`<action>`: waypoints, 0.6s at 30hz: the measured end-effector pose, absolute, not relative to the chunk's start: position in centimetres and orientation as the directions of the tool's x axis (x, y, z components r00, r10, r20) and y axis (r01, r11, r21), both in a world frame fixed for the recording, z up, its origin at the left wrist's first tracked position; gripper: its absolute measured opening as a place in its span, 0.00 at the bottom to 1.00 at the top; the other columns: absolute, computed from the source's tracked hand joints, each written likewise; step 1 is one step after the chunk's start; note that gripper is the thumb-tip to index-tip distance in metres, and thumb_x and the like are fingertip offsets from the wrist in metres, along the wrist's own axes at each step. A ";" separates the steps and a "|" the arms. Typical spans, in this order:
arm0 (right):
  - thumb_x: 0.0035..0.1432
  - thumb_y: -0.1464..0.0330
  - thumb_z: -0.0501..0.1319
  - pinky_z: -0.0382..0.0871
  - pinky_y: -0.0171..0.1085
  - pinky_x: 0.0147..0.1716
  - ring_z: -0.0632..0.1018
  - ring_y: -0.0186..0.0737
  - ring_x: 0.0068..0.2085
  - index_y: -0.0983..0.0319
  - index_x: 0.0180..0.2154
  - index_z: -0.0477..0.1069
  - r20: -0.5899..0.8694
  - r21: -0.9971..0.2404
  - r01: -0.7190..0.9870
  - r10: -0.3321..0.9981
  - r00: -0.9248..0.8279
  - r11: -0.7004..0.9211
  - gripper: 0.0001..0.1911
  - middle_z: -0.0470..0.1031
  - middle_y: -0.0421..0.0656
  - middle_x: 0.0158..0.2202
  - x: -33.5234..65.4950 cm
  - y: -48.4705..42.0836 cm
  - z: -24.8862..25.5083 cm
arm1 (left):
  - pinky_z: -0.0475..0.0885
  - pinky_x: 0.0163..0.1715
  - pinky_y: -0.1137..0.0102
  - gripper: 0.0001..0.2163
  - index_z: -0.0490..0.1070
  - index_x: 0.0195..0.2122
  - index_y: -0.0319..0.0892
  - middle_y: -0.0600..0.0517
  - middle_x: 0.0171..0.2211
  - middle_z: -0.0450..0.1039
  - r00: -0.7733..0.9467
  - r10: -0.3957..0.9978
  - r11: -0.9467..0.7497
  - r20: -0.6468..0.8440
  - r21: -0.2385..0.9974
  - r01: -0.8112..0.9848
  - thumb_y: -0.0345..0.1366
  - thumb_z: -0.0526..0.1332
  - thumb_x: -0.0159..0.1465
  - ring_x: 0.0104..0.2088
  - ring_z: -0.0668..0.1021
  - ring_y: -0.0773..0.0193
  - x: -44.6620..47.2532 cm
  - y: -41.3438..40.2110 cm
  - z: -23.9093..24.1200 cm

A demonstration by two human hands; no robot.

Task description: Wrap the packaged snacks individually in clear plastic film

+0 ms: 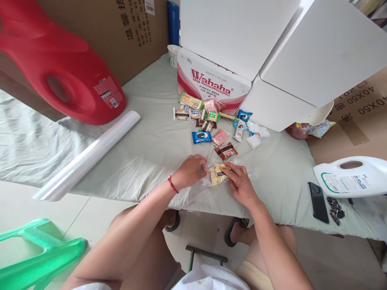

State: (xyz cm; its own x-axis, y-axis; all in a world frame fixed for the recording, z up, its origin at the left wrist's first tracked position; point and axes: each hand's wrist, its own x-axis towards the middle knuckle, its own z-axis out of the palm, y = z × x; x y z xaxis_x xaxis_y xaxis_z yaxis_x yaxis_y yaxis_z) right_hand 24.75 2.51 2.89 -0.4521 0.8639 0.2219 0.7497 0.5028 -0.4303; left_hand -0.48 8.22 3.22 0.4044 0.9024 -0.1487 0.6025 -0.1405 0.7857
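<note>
A yellow snack packet (216, 175) lies in or on a clear plastic bag (207, 181) near the front edge of the covered surface. My right hand (242, 186) grips the packet from its right side, fingers across its top. On the other side, my left hand (191, 172), with a red cord on the wrist, is closed, its fingertips pinching at the bag's left edge. Just beyond the hands sit a brown snack packet (226, 151), a pink packet (220, 137) and a blue packet (202, 137). Several more wrapped snacks (191, 100) are piled behind these.
A Wahaha carton (211, 82) and white boxes (238, 32) stand at the back. To the left are a red jug (87, 86) and a plastic film roll (90, 155). A white detergent bottle (353, 177), phone (318, 202) and keys (335, 210) lie right.
</note>
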 end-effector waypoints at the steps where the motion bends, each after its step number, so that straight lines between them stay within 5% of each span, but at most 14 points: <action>1: 0.65 0.78 0.51 0.69 0.55 0.57 0.69 0.49 0.57 0.45 0.68 0.61 0.224 -0.445 0.745 0.867 -0.445 0.498 0.35 0.64 0.41 0.68 24.9 2.6 2.8 | 0.71 0.45 0.61 0.05 0.70 0.28 0.43 0.46 0.42 0.80 0.419 0.889 -0.074 -0.182 0.848 0.525 0.37 0.63 0.57 0.44 0.79 0.53 -0.9 8.4 3.3; 4: 0.68 0.76 0.52 0.70 0.54 0.58 0.69 0.48 0.57 0.44 0.67 0.62 0.239 -0.487 0.725 0.873 -0.426 0.487 0.32 0.65 0.40 0.68 25.1 2.6 2.6 | 0.68 0.29 0.69 0.07 0.67 0.29 0.44 0.53 0.24 0.75 0.412 0.847 0.206 -0.336 0.922 0.329 0.41 0.62 0.57 0.27 0.77 0.62 -2.0 8.7 3.3; 7: 0.69 0.74 0.53 0.69 0.53 0.58 0.69 0.47 0.58 0.43 0.66 0.64 0.260 -0.512 0.710 0.875 -0.408 0.483 0.30 0.66 0.39 0.67 25.1 2.6 2.3 | 0.65 0.25 0.71 0.10 0.65 0.27 0.44 0.54 0.22 0.74 0.364 0.841 0.323 -0.401 0.911 0.256 0.41 0.64 0.53 0.22 0.74 0.66 -3.0 9.1 3.2; 18: 0.71 0.71 0.53 0.68 0.53 0.59 0.70 0.47 0.59 0.43 0.66 0.64 0.265 -0.517 0.712 0.879 -0.395 0.476 0.27 0.66 0.40 0.67 25.2 2.7 1.9 | 0.67 0.29 0.70 0.17 0.73 0.37 0.44 0.54 0.29 0.77 0.468 0.801 0.171 -0.375 0.891 0.421 0.44 0.68 0.47 0.31 0.77 0.60 -2.6 8.4 2.8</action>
State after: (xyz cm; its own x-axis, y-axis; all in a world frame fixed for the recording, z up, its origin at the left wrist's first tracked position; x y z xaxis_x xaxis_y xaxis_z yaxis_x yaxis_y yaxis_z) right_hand 25.24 2.68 1.88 -0.3951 0.8794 0.2655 0.7117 0.4758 -0.5169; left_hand -2.56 8.40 2.81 0.4675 0.8007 -0.3747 0.4212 0.1709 0.8907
